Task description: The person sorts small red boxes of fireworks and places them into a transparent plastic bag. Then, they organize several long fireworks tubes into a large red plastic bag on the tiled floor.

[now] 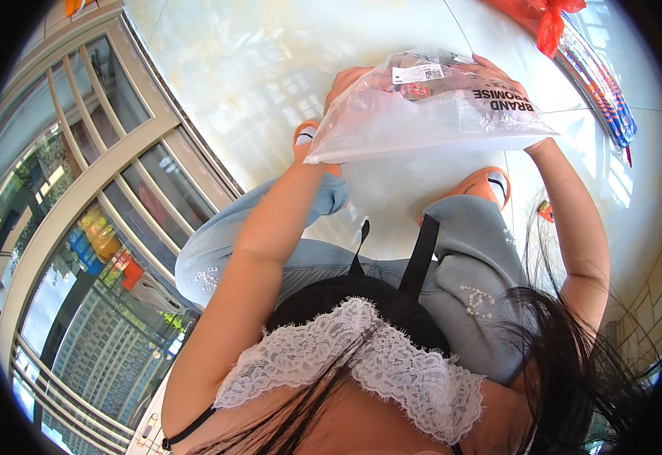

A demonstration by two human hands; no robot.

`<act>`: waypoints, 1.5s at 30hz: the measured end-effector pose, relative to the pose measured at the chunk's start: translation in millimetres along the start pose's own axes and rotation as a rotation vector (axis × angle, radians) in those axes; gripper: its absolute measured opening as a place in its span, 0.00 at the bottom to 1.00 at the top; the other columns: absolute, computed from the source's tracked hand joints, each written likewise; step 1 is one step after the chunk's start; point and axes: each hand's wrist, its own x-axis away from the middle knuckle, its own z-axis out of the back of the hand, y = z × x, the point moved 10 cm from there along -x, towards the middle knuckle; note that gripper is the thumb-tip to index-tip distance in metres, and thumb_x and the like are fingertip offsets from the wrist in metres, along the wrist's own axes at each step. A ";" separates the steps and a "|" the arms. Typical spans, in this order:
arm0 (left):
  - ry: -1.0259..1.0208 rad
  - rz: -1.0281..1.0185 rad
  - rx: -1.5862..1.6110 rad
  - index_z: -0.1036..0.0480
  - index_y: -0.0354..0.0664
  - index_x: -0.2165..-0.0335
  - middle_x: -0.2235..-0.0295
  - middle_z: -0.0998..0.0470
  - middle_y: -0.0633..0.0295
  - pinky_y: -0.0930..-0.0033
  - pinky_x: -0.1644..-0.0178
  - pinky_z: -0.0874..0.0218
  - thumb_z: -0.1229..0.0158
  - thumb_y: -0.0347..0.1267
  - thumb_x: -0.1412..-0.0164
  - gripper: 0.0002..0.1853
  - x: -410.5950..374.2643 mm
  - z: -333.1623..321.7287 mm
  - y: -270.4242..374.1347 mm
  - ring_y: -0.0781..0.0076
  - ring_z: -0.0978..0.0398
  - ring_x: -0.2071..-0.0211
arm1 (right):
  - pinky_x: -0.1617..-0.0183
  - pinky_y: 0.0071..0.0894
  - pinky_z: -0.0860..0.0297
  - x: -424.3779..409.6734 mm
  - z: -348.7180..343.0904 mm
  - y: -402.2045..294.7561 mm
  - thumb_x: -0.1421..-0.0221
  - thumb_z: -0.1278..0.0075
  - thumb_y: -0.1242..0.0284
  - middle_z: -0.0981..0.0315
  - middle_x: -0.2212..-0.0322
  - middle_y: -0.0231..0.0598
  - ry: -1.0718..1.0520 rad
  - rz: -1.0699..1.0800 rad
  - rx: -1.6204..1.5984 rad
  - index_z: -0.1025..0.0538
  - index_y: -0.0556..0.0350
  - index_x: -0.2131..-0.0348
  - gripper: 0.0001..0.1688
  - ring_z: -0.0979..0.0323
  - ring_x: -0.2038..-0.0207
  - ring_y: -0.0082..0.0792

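Note:
A clear plastic bag with black print and a white label spans the space between my hands, above the tiled floor. Small red packaging shows through its film; the other contents are too blurred to name. My left hand grips the bag's left side, its palm and wrist partly covered by the film. On the far right side my right hand has hold of the bag, fingers over its upper edge and the wrist hidden behind the plastic.
A knotted red plastic bag and a long blue-and-orange striped package lie at upper right. One small red-orange packet is on the floor near my right forearm. Metal-framed glass with bars runs along the left. Orange slippers are on my feet.

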 end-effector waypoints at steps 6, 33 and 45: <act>0.272 0.139 -0.242 0.26 0.37 0.58 0.61 0.24 0.61 0.68 0.50 0.40 0.44 0.33 0.39 0.13 8.8 22.7 -39.3 0.69 0.29 0.55 | 0.54 0.29 0.30 4.8 1.0 27.7 0.45 0.48 0.75 0.22 0.64 0.42 0.125 -0.137 -0.024 0.23 0.57 0.55 0.16 0.26 0.62 0.35; 0.112 0.079 0.267 0.34 0.39 0.50 0.54 0.28 0.63 0.66 0.46 0.40 0.33 0.36 0.45 0.27 -21.8 3.2 16.7 0.71 0.32 0.51 | 0.45 0.35 0.33 -43.5 1.4 -40.4 0.61 0.28 0.65 0.29 0.53 0.41 0.155 -0.208 -0.406 0.35 0.59 0.46 0.47 0.31 0.49 0.34; 0.168 0.016 0.114 0.30 0.40 0.54 0.58 0.27 0.64 0.67 0.50 0.40 0.49 0.52 0.35 0.26 -42.2 -13.7 8.6 0.72 0.32 0.55 | 0.58 0.33 0.29 -60.1 -13.9 -39.1 0.49 0.37 0.59 0.23 0.65 0.38 0.251 0.000 -0.118 0.25 0.55 0.57 0.25 0.25 0.63 0.37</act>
